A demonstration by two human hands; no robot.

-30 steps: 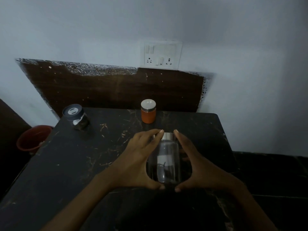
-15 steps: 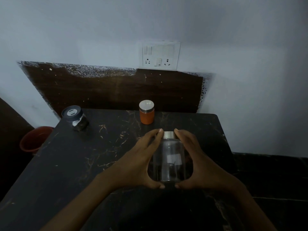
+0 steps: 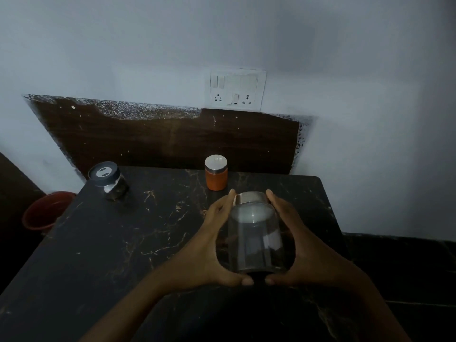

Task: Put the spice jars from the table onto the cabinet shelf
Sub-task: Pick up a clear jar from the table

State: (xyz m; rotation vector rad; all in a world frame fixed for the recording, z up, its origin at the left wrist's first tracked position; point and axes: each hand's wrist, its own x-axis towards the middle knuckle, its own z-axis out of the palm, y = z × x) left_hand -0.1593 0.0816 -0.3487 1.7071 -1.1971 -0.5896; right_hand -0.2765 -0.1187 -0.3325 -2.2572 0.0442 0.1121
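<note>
No readable text, brand or number; nothing legible on the clear jar [image 3: 254, 238], orange jar [image 3: 216, 180], switch plate [image 3: 238, 90]

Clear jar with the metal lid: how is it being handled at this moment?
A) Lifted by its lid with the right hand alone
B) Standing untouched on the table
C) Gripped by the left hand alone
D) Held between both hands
D: the left hand and the right hand wrap round the clear jar from opposite sides, with the thumbs near its base.
</note>
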